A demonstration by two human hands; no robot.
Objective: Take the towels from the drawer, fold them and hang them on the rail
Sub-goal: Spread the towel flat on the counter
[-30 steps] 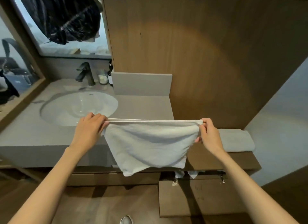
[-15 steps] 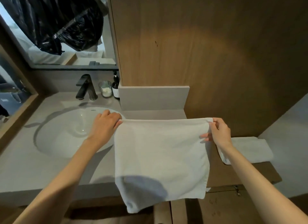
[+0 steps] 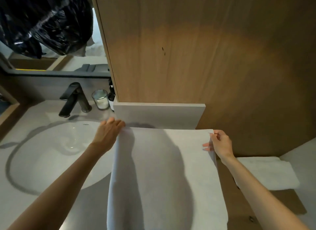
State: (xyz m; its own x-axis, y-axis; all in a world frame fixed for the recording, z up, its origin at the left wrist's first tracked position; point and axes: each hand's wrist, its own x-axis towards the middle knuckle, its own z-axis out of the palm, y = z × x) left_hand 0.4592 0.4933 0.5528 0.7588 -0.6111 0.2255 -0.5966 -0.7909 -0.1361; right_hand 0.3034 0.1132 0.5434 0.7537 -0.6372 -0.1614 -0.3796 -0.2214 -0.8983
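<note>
A white towel is stretched out over the grey counter, its far edge near the low grey backsplash. My left hand grips its far left corner beside the basin. My right hand pinches the far right corner, fingers curled on the edge. A second white towel lies folded on the wooden ledge to the right. No rail or drawer is in view.
A white round basin with a black tap fills the left of the counter. A glass candle jar and a dark bottle stand behind it. A wood panel wall rises behind the towel. A mirror hangs above the tap.
Both hands have carried the towel up and forward, from hanging in front of the cabinet to spread over the counter. The view has moved closer to the counter.
</note>
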